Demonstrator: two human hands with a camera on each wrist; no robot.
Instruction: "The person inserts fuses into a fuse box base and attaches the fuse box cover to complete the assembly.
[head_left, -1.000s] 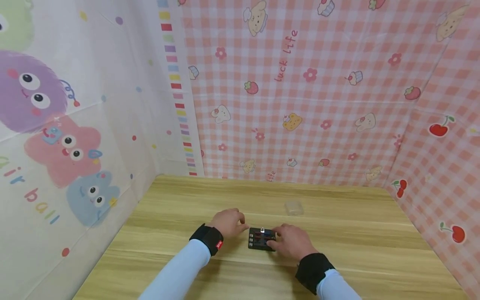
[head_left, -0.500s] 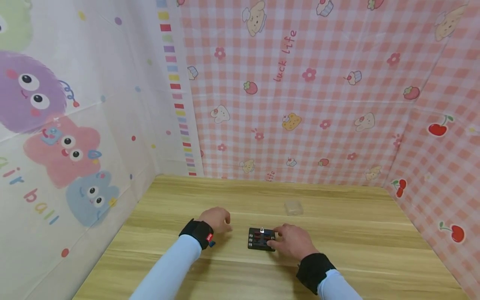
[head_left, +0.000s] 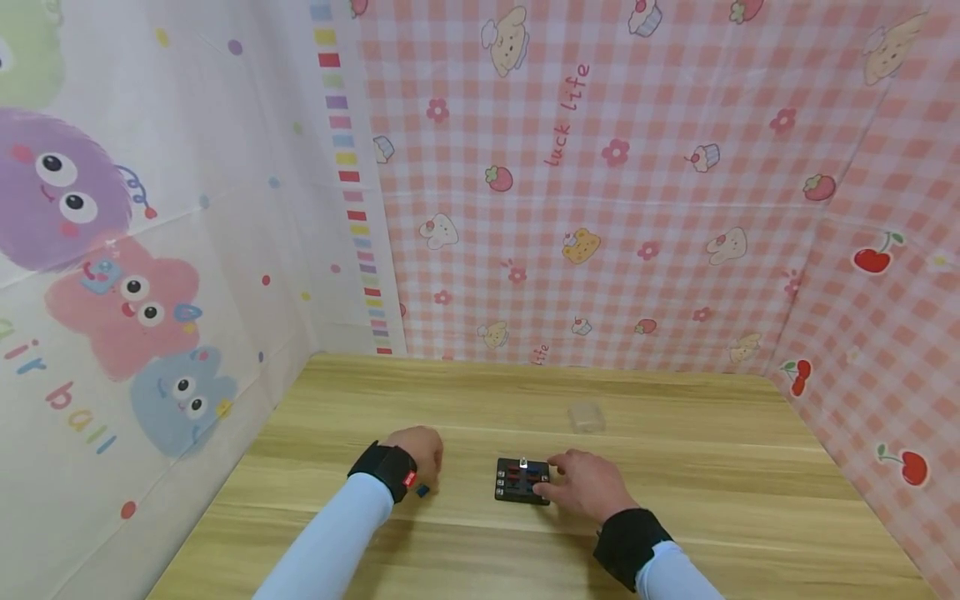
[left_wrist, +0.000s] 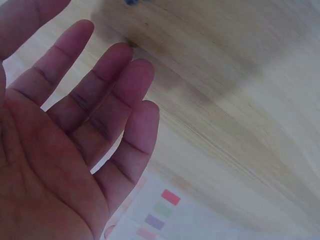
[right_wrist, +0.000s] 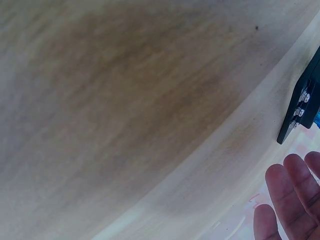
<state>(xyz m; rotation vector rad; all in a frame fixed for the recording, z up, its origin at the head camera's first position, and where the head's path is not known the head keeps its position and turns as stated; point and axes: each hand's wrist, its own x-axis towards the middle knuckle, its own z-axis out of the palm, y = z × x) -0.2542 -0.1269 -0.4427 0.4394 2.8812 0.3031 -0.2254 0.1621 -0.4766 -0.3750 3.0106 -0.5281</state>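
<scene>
A black fuse block (head_left: pixel 516 493), with metal screw terminals along its sides and red and blue blade fuses in it, lies flat on the wooden table. My right hand (head_left: pixel 587 483) steadies it by its right side, thumb on the near part and fingers at the far corner. The block's (right_wrist: pixel 301 102) terminal side shows at the right edge of the right wrist view. To the left, a small blue blade fuse (head_left: pixel 423 491) lies on the table by my left hand (head_left: pixel 422 448). In the left wrist view that hand's fingers (left_wrist: pixel 137 127) are loosely bent, holding nothing visible.
A clear plastic cover (head_left: pixel 587 417) lies on the table (head_left: pixel 675 433) beyond the fuse block. Printed cloth (head_left: pixel 570 208) hangs behind the table and along both sides.
My left hand has moved left, away from the fuse block, and turned down beside the small blue fuse, which has come into view. The right hand stays on the block.
</scene>
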